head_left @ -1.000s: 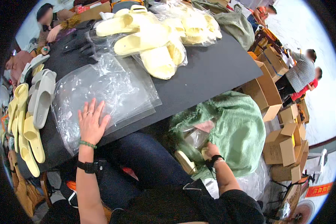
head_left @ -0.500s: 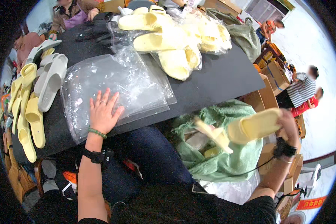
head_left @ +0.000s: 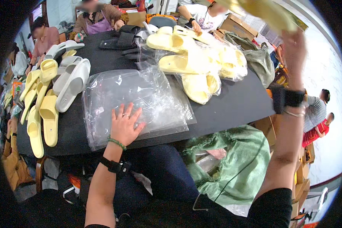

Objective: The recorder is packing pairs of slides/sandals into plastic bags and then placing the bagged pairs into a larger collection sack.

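Our left hand (head_left: 124, 125) lies flat, fingers spread, on the clear bags (head_left: 140, 100) at the near edge of the black bench (head_left: 239, 102). Our right hand (head_left: 294, 49) is raised far right, gripping a yellow slipper (head_left: 266, 13) above the green sack (head_left: 239, 167).

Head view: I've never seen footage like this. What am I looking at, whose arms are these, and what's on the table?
There is no machine here: a person wears a wide fisheye camera on the head, looking down, so straight edges bend near the rim. The two forearms rising from the lower edge are that person's own. The left hand lies flat on a stack of clear plastic bags on the black table. The right hand is raised high, holding a yellow slipper. More yellow slippers and grey slippers lie on the table. A green sack sits open beside the knees. Other people work around the table.
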The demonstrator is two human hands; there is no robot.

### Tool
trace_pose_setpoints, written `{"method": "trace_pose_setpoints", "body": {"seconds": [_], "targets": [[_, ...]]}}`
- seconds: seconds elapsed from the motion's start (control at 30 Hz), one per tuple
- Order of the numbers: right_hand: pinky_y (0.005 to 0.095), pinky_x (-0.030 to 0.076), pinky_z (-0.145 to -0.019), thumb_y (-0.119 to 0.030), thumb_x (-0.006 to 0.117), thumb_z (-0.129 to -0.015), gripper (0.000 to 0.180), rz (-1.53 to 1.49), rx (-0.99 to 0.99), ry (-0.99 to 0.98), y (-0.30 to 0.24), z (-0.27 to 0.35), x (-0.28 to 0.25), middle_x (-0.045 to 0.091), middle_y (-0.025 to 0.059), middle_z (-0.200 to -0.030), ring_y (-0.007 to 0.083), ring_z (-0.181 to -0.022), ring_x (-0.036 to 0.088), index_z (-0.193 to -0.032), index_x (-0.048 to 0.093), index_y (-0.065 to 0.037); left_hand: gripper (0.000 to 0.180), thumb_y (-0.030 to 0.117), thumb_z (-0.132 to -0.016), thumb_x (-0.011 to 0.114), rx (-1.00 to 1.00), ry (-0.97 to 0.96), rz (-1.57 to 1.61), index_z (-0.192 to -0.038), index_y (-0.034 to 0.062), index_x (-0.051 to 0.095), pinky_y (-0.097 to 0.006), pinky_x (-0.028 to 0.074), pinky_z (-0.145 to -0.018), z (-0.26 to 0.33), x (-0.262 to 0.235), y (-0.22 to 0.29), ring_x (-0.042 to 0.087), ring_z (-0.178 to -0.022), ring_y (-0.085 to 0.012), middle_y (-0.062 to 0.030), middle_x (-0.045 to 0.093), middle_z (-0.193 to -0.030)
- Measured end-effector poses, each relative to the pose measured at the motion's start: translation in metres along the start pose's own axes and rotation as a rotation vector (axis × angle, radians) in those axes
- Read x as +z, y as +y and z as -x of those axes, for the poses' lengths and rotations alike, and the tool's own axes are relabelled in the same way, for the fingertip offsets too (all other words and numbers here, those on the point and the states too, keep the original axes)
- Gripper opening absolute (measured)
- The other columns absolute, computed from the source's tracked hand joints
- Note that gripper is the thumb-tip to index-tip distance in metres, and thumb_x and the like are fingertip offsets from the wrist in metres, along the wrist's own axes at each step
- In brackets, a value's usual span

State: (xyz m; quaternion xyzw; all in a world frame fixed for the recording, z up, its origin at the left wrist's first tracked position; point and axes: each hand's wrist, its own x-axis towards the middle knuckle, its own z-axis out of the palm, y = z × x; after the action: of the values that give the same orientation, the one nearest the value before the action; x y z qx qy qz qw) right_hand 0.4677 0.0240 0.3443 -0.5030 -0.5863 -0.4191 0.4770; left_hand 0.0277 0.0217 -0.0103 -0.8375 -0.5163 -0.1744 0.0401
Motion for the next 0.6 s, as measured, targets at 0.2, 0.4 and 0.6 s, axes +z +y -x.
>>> {"method": "trace_pose_setpoints", "body": {"seconds": [0.2, 0.4, 0.6], "targets": [[0.0463, 0.049, -0.077, -0.004, 0.059, -0.078, 0.022, 0.069, -0.345, -0.509, -0.040, 0.111, 0.123, 0.055, 0.0196, -0.093, 0.0382, -0.092, 0.056, -0.099, 0.055, -0.003, 0.055, 0.052, -0.090, 0.054, 0.018, -0.003, 0.025, -0.138, 0.0243, 0.051, -0.062, 0.017, -0.112, -0.003, -0.003, 0.007, 0.033, -0.137, -0.0414, -0.0140, 0.038, -0.149], [0.0446, 0.049, -0.083, -0.007, 0.070, -0.074, 0.039, -0.064, -0.100, -0.790, -0.046, 0.183, 0.136, 0.052, 0.0177, -0.100, 0.0382, -0.096, 0.056, -0.109, 0.054, -0.005, 0.056, 0.054, -0.091, 0.050, 0.026, -0.024, -0.017, -0.138, 0.0252, 0.050, -0.061, 0.018, -0.112, 0.002, 0.003, 0.005, 0.035, -0.137, -0.0397, -0.0142, 0.041, -0.148], [0.0444, 0.047, -0.090, -0.023, 0.075, -0.079, 0.045, -0.171, -0.202, -0.631, -0.019, 0.209, 0.114, 0.060, 0.0162, -0.109, 0.0345, -0.103, 0.058, -0.118, 0.058, -0.007, 0.054, 0.049, -0.094, 0.049, 0.047, -0.044, -0.117, -0.142, 0.0245, 0.046, -0.061, 0.022, -0.110, -0.014, 0.007, 0.004, 0.031, -0.138, -0.0390, -0.0098, 0.036, -0.152]]}}
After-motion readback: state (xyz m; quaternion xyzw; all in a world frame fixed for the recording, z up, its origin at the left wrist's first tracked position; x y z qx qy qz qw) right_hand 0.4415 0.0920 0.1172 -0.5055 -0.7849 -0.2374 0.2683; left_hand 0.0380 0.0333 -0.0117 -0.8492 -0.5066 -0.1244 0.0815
